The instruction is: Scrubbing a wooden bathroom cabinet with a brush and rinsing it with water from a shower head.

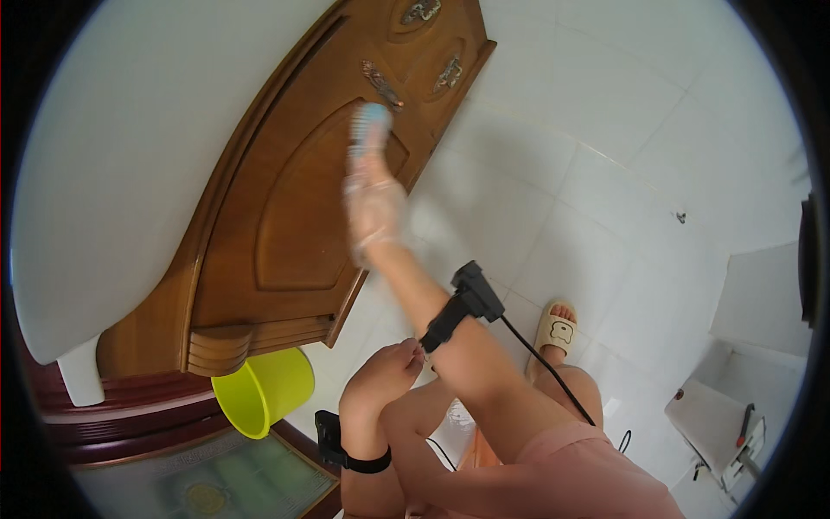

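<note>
My right hand (pixel 376 201), in a clear plastic glove, reaches out and grips a blue scrubbing brush (pixel 368 126), blurred by motion. The brush is over the door panel of a carved brown wooden cabinet (pixel 305 194), just below an ornate metal handle (pixel 382 85). Whether its bristles touch the wood cannot be told. Nearer to me, my left hand (pixel 382 373) is curled beside my right forearm, its fingers bent in; no object shows in it. Black straps with small devices sit on both forearms.
A yellow-green bucket (pixel 285 389) lies near the cabinet's lower corner. A white basin top (pixel 117 162) overhangs the cabinet. Pale tiles (pixel 519 214) cover the floor, where my slippered foot (pixel 556 327) stands. A cable runs from the right strap. A dark red door frame is at lower left.
</note>
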The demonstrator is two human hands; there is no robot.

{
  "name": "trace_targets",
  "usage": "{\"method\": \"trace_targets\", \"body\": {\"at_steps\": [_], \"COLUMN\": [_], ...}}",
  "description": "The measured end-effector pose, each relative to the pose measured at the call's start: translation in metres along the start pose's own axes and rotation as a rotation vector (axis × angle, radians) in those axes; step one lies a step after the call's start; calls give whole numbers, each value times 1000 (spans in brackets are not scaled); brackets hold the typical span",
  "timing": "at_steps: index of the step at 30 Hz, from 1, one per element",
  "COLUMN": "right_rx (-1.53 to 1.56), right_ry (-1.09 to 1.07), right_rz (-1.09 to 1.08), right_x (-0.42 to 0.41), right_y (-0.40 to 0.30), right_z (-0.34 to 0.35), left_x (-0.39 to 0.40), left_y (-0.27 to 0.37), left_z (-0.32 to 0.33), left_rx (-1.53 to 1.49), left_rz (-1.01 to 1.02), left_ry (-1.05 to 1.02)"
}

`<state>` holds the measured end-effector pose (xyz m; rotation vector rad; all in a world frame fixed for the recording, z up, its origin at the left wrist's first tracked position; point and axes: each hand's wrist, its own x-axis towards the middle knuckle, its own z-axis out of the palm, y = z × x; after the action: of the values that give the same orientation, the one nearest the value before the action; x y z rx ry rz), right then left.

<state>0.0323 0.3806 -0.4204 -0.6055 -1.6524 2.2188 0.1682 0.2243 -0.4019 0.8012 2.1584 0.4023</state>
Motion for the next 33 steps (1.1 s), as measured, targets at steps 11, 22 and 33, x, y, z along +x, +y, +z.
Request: {"method": "trace_targets", "body": {"at_steps": [11, 22, 33], "right_rx": [-261, -744, -931], "right_ry": [-76, -248, 459], "right_rz": [-141, -646, -412], "right_x": [-11, -57, -123], "right_y": [-27, -41, -148], "right_z": [-8, -24, -287], "left_x": [-4, 11, 16], "left_y": [0, 9, 71], "left_z": [-3, 4, -33], "left_rx": [-16, -7, -55], "left_rz": [-118, -20, 299], "left_ry": [-4, -102, 39]}}
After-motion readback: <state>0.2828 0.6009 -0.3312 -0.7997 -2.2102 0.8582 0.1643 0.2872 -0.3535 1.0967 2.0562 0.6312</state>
